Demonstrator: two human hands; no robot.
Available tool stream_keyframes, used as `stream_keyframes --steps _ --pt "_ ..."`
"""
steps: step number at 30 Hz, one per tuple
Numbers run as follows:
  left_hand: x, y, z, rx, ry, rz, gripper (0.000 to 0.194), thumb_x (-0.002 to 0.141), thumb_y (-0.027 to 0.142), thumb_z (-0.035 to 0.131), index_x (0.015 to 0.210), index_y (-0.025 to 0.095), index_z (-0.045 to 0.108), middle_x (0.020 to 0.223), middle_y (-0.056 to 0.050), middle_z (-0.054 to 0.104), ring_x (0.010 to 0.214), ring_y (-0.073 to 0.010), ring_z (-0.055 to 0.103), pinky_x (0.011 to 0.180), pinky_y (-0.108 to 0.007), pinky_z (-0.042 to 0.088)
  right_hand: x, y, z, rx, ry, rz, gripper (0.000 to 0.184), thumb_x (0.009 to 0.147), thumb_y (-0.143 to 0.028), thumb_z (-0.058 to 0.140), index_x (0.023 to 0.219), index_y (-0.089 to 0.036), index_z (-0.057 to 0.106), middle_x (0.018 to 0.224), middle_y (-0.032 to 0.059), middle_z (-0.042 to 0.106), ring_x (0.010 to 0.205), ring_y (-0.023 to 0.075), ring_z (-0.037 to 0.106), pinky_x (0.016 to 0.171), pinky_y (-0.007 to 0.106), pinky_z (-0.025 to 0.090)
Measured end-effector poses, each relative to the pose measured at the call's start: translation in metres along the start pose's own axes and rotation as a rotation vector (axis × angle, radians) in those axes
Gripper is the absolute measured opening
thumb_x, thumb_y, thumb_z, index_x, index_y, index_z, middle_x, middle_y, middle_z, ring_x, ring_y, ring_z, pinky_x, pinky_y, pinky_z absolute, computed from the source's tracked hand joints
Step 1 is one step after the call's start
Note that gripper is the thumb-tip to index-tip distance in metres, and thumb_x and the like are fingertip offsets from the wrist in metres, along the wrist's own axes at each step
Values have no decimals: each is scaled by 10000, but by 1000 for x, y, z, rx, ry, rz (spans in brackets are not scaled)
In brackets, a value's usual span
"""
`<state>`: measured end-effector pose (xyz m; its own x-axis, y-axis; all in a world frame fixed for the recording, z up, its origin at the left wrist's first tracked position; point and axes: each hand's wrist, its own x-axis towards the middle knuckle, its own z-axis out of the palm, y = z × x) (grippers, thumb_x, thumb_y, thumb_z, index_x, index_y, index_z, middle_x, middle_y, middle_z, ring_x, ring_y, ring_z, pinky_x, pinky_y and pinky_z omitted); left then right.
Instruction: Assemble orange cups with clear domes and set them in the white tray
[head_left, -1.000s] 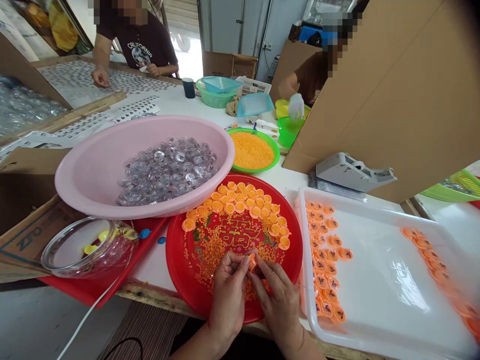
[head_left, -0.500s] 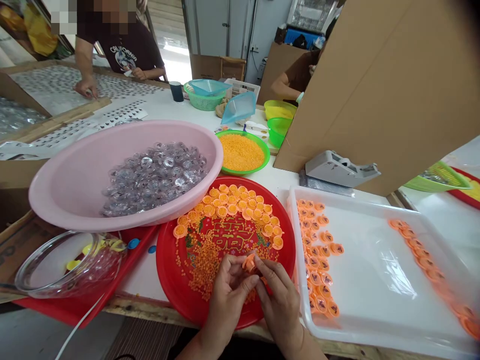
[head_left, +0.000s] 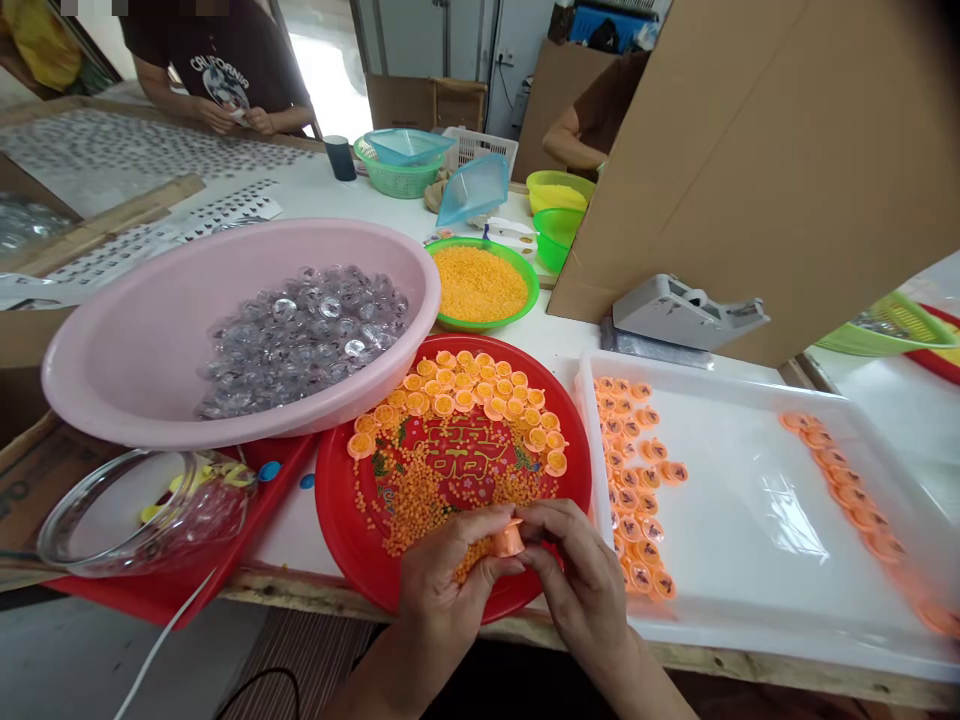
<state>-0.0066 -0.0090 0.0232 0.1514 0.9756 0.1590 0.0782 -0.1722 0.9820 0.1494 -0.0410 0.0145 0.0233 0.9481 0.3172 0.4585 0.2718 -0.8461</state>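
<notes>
Above the near part of a red round tray [head_left: 335, 540], my left hand [head_left: 450, 570] and my right hand [head_left: 581, 570] pinch a small orange plastic cup [head_left: 508, 540] between thumbs and fingertips. The cup is turned on its side, its flared rim toward my right hand. Loose orange beads [head_left: 416, 500] lie scattered on the tray under my hands. Along the tray's far side sit several orange cups filled with beads [head_left: 465, 378]. A pink basin [head_left: 120, 330] at the left holds many clear domed caps [head_left: 307, 335].
On the right, a white tray [head_left: 720, 590] carries rows of orange pieces with printed tops [head_left: 637, 500]. Behind it stand a tape dispenser [head_left: 675, 315] and a cardboard panel [head_left: 720, 170]. A green bowl of beads [head_left: 484, 285] is beyond the red tray. A co-worker [head_left: 217, 80] is across the table.
The orange cup has tipped between my fingers, so its side faces me. The camera view has shifted slightly. Across the table, the co-worker's hands have come together.
</notes>
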Motion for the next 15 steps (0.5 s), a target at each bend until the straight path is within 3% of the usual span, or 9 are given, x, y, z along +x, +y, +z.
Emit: stream_keyframes --steps 5,10,14,15 --pt "3 8 1 73 7 12 382 689 111 752 994 340 744 887 -7 774 796 -213 724 772 -247 558 -4 4 7 13 23 3 243 903 -122 469 1100 -235 556 950 55 602 784 163 596 666 285 517" --pt "7 -15 3 -159 -56 -267 223 691 247 768 909 293 757 901 -20 770 779 -223 727 709 -237 593 1 5 14 111 46 159 115 886 -202 526 993 -217 566 844 32 596 746 156 582 647 255 495" --pt "13 -38 1 -298 22 -479 364 624 354 812 967 259 736 1022 -32 752 941 -254 704 783 -228 585 12 1 15 238 65 261 119 855 -285 576 939 -200 568 792 14 598 688 136 569 619 227 473" --pt "15 -43 -1 -294 -4 -518 401 588 360 832 960 247 732 1009 -36 755 940 -265 703 769 -234 592 15 1 15 269 57 275 146 844 -305 590 938 -195 576 780 13 599 676 135 566 612 226 465"
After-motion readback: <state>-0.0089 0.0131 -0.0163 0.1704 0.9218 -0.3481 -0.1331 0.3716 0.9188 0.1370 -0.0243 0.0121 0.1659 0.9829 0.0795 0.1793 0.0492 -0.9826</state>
